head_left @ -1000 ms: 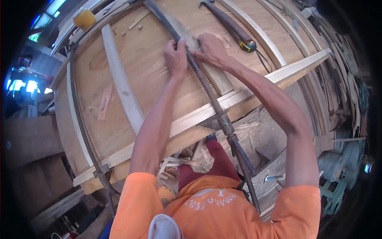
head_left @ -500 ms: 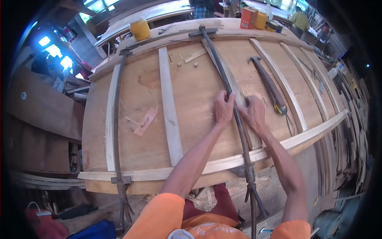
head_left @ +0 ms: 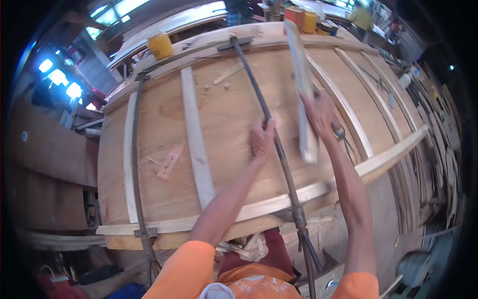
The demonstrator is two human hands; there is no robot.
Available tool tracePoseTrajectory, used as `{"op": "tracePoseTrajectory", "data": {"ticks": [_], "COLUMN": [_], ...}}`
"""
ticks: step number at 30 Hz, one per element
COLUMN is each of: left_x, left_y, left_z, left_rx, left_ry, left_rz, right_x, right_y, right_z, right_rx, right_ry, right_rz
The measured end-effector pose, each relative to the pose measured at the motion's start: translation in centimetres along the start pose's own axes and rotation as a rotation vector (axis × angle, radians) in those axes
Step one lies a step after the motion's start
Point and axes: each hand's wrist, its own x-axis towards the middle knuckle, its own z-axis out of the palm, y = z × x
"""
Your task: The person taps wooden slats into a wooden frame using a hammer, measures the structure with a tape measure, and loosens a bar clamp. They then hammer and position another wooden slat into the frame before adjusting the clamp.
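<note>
My left hand (head_left: 262,140) is closed around the dark bar of a long clamp (head_left: 255,87) that spans the wooden frame panel (head_left: 239,172) from back to front. In my right hand (head_left: 320,113) is a wooden slat (head_left: 300,70), lifted off the panel and tilted, slightly blurred by motion. Behind the slat and my right forearm lies a hammer (head_left: 340,133), of which only the handle end shows clearly. Pale crosspieces, one of them a slat (head_left: 196,134) left of my left hand, run across the panel.
A second bar clamp (head_left: 137,149) crosses the panel's left side. A pink paper tag (head_left: 170,162) and wood scraps lie on the plywood. Yellow containers (head_left: 160,46) stand at the back edge. Stacked boards (head_left: 443,134) line the right; a person (head_left: 359,19) is in the background.
My right hand has raised the slat from beside the clamp bar and shifted it to the right. My left hand has stayed at the bar. The view has turned slightly.
</note>
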Motion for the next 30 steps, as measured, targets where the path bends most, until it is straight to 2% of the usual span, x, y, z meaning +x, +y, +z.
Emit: {"op": "tracePoseTrajectory", "data": {"ticks": [1,2,4,10,12,13,14,15,17,19,21,23,25,30], "left_x": [0.1,0.4,0.3,0.2,0.3,0.2,0.6,0.7,3.0,3.4,6.2,8.2,6.5,-1.8], "left_y": [-0.5,-0.6,-1.1,-0.6,-0.3,-1.0,-1.5,-1.5,2.1,8.8,15.5,20.1,22.8,26.6], "left_z": [0.2,0.3,0.0,0.4,-0.1,0.1,0.3,0.0,-0.1,-2.2,-4.4,-5.7,-7.4,-7.0], "left_rx": [-0.003,0.052,0.111,0.074,0.126,0.093,0.052,0.058,0.041,-0.329,-0.278,-0.730,-0.899,-0.805], "left_ry": [-0.005,-0.009,-0.027,-0.030,-0.077,-0.029,0.041,0.158,0.329,0.094,-0.038,-0.317,-0.622,-0.636], "left_rz": [0.002,0.027,0.013,0.020,-0.012,0.025,0.076,0.111,0.164,0.241,0.256,-0.105,0.047,0.181], "right_x": [2.6,4.0,5.6,2.7,0.5,-0.8,-3.1,-4.8,-8.5,-11.8,-14.6,-16.2,-17.0,-14.3], "right_y": [-0.6,-1.7,-3.6,-4.5,-4.8,-4.2,-3.8,-3.2,-1.9,-1.9,0.4,2.7,4.8,10.6], "right_z": [0.2,0.0,-2.8,-10.3,-13.9,-15.4,-16.8,-18.2,-21.8,-25.5,-27.5,-28.3,-29.1,-31.0], "right_rx": [-0.041,0.015,0.064,0.061,0.012,-0.031,0.064,0.023,0.003,-0.045,-0.136,-0.174,-0.216,-0.352], "right_ry": [-0.032,0.073,-0.026,0.153,0.029,-0.031,0.032,0.098,0.028,-0.068,-0.091,-0.149,-0.133,-0.065], "right_rz": [0.032,-0.002,0.107,-0.027,0.001,-0.013,-0.066,-0.191,-0.259,-0.449,-0.543,-0.622,-0.707,-0.650]}}
